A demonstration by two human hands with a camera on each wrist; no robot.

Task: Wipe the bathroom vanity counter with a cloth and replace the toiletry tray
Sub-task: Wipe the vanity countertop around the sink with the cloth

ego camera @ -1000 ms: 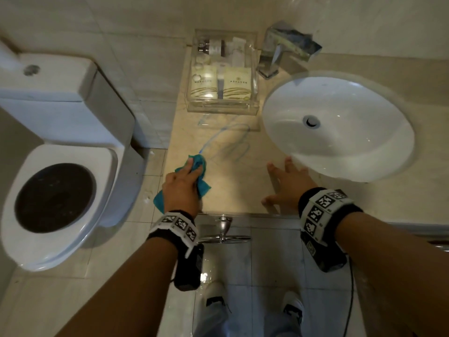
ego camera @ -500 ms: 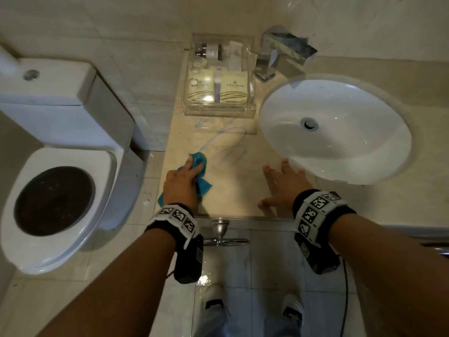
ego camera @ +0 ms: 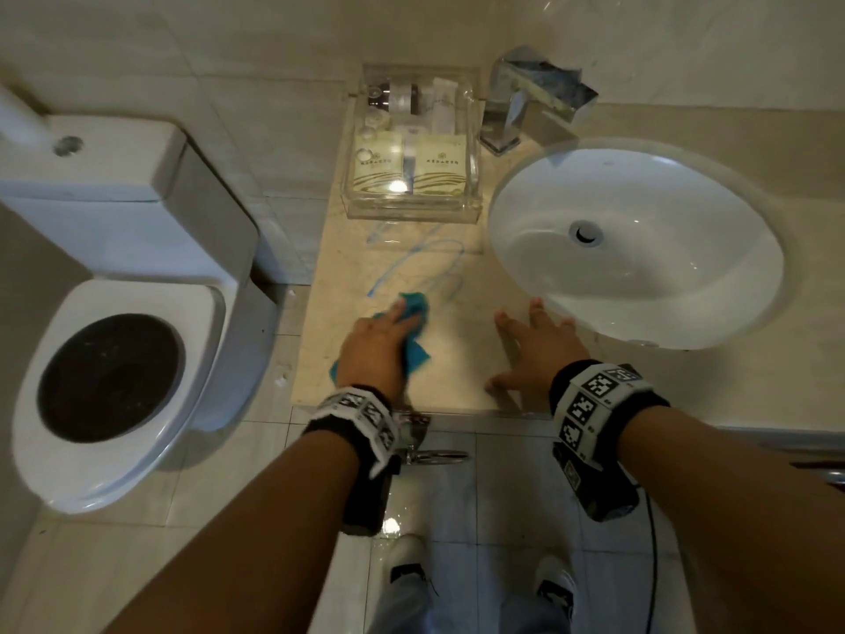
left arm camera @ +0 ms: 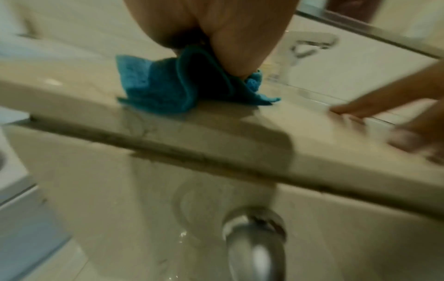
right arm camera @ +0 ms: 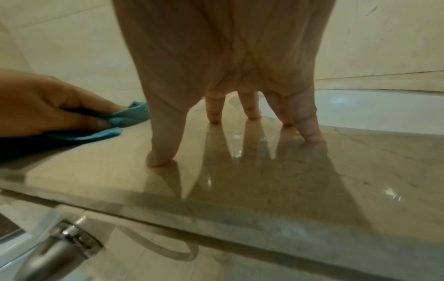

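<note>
A blue cloth (ego camera: pixel 415 309) lies bunched on the beige stone counter (ego camera: pixel 457 363) near its front edge. My left hand (ego camera: pixel 388 331) grips the cloth and presses it down; the right wrist view shows the cloth (right arm camera: pixel 134 112) pinched between finger and thumb. Blue scribble marks (ego camera: pixel 425 263) run across the counter just beyond the cloth. My right hand (ego camera: pixel 535 350) rests flat on the counter beside the sink, fingers (right arm camera: pixel 310 131) spread. A clear toiletry tray (ego camera: pixel 411 210) with packets and small bottles stands at the back, against the wall.
A white oval sink (ego camera: pixel 640 286) fills the counter to the right, with a chrome faucet (ego camera: pixel 526 107) behind it. A toilet (ego camera: pixel 114 359) stands to the left, below counter level. A chrome handle (ego camera: pixel 434 455) sticks out under the counter's front edge.
My left hand has slid the cloth to the right along the front of the counter. My right hand has stayed in place.
</note>
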